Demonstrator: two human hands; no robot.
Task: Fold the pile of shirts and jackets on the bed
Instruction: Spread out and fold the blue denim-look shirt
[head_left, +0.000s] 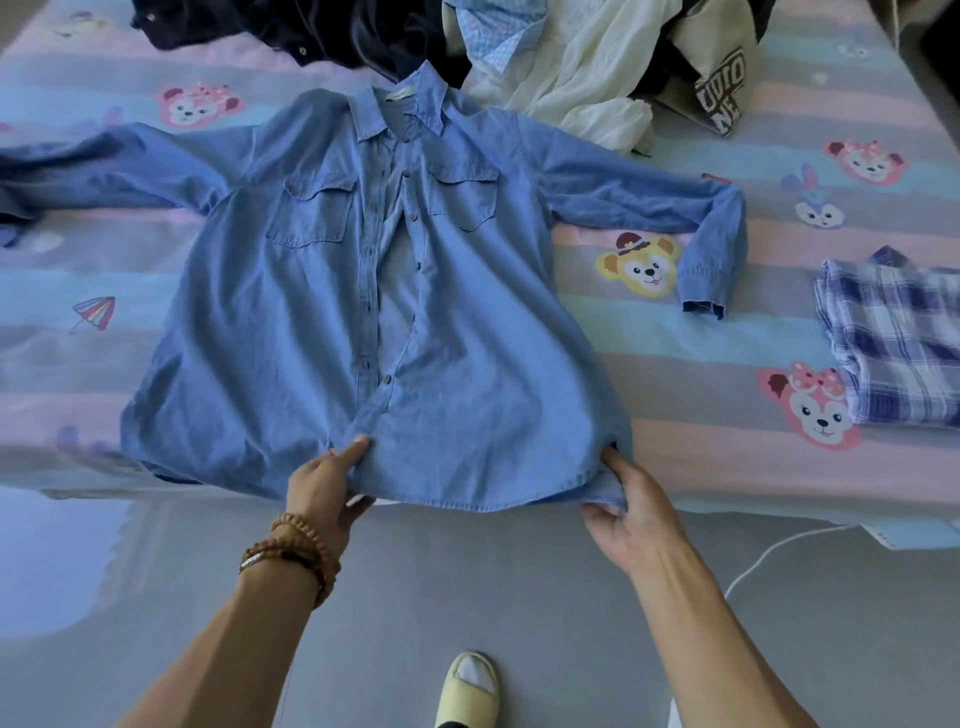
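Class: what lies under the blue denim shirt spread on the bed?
Under the denim shirt shows only the cartoon-print bedsheet, visible around its edges. Both hands, left hand and right hand, grip the hem. Anything beneath the shirt's middle is covered.

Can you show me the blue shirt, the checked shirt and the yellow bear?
blue shirt (322, 312): head view, front panel.
checked shirt (893, 338): head view, folded top.
yellow bear (644, 267): head view, its face on the bedsheet.

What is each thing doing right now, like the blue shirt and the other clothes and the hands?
Denim shirt: spread flat, front up, unbuttoned, sleeves out, not folded.
Left hand: pinches the shirt's hem near the middle.
Right hand: grips the hem's right corner.
Plaid shirt: folded, lying at the right.
Clothes pile: heaped, unfolded, at the far side of the bed.
Bed sheet: laid out under the clothes.
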